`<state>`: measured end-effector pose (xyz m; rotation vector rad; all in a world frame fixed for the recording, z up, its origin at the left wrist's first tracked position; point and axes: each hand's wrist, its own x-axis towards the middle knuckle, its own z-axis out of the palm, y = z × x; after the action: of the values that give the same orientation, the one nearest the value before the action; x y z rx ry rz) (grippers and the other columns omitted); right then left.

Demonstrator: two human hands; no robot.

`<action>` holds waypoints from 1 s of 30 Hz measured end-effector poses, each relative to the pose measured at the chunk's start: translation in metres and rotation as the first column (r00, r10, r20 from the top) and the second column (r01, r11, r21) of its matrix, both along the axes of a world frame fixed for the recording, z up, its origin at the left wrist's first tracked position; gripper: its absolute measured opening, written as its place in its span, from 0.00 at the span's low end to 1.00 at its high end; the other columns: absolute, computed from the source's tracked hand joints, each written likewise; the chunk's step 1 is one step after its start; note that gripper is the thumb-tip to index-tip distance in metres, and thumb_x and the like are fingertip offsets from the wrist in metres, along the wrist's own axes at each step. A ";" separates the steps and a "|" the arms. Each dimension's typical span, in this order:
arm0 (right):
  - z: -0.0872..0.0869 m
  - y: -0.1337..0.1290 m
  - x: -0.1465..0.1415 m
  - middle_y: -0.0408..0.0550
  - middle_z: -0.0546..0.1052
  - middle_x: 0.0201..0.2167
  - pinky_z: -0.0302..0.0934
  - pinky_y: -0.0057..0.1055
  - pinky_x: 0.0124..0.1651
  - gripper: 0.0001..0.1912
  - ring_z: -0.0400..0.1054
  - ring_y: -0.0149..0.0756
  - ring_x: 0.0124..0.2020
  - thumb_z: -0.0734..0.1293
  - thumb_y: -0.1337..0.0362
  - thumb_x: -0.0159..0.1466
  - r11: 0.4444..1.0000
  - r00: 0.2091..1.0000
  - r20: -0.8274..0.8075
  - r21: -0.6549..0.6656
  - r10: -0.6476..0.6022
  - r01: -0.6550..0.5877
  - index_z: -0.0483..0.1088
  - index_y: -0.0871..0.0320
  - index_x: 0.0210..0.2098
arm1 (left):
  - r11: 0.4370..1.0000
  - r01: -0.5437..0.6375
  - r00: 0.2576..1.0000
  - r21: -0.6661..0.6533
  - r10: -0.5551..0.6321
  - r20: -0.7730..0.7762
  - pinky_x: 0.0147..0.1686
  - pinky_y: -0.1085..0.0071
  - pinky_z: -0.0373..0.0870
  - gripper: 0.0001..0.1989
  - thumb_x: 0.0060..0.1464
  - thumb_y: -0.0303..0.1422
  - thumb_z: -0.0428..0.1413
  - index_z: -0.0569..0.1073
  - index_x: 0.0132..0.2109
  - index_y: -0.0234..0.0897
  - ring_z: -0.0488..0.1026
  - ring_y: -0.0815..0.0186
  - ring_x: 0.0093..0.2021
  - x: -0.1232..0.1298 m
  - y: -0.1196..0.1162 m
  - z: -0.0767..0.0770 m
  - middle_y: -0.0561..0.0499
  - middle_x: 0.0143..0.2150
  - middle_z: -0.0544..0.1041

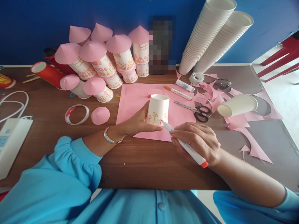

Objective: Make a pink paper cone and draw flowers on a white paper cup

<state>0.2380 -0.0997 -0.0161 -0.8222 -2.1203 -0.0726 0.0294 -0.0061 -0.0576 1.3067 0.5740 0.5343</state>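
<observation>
My left hand (139, 121) is wrapped round a white paper cup (159, 105), which it holds upside down over pink paper sheets (130, 99). Orange and red flowers are drawn along the cup's lower band. In my right hand (198, 140) is a white marker (190, 151) with an orange-red end; its tip meets the cup near a red flower. Behind the cup lies an orange marker (178, 92), and just to the right are open scissors (198, 111) with black handles.
Several decorated cup towers with pink cone roofs (92, 51) stand at the back left. Tall cup stacks (207, 31) lean at the back right. Pink scraps (213, 98), a tape roll (196, 77) and a loose cup (238, 105) lie right. A tape ring (77, 114) and a power strip (15, 143) lie left.
</observation>
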 end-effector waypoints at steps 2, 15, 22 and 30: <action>0.001 0.000 0.000 0.45 0.77 0.26 0.73 0.29 0.28 0.09 0.75 0.33 0.27 0.67 0.75 0.65 1.000 1.000 0.003 0.003 0.004 -0.004 0.70 0.61 0.44 | 1.000 -0.003 1.000 -0.014 0.003 0.006 0.44 0.60 0.72 0.38 0.44 0.37 0.73 0.64 0.59 0.42 0.74 0.57 0.47 0.000 0.000 0.000 0.46 0.48 0.75; 0.001 -0.001 -0.001 0.46 0.77 0.26 0.73 0.30 0.28 0.08 0.74 0.34 0.26 0.68 0.76 0.63 1.000 1.000 0.010 0.012 0.016 -0.016 0.70 0.63 0.41 | 0.999 0.015 1.000 -0.036 -0.014 0.025 0.43 0.63 0.71 0.35 0.46 0.36 0.72 0.63 0.57 0.41 0.73 0.60 0.45 0.002 -0.001 0.003 0.48 0.46 0.74; -0.001 -0.001 0.000 0.46 0.77 0.26 0.73 0.30 0.29 0.08 0.74 0.33 0.27 0.68 0.76 0.64 0.999 0.999 0.015 -0.003 0.033 -0.033 0.70 0.63 0.42 | 1.000 0.024 0.999 -0.007 -0.024 0.043 0.42 0.64 0.71 0.35 0.46 0.33 0.72 0.62 0.57 0.41 0.74 0.61 0.45 0.002 0.000 0.001 0.47 0.46 0.74; -0.002 0.000 -0.001 0.47 0.77 0.27 0.74 0.31 0.30 0.07 0.75 0.34 0.28 0.67 0.75 0.65 0.999 0.999 0.016 -0.009 0.049 -0.049 0.71 0.62 0.43 | 0.999 0.030 0.999 0.019 -0.031 0.017 0.43 0.62 0.72 0.34 0.46 0.35 0.72 0.64 0.56 0.40 0.75 0.58 0.46 0.002 0.001 0.000 0.46 0.46 0.75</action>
<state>0.2370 -0.0999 -0.0177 -0.7765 -2.1557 -0.0448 0.0311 -0.0053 -0.0574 1.3249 0.5348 0.5264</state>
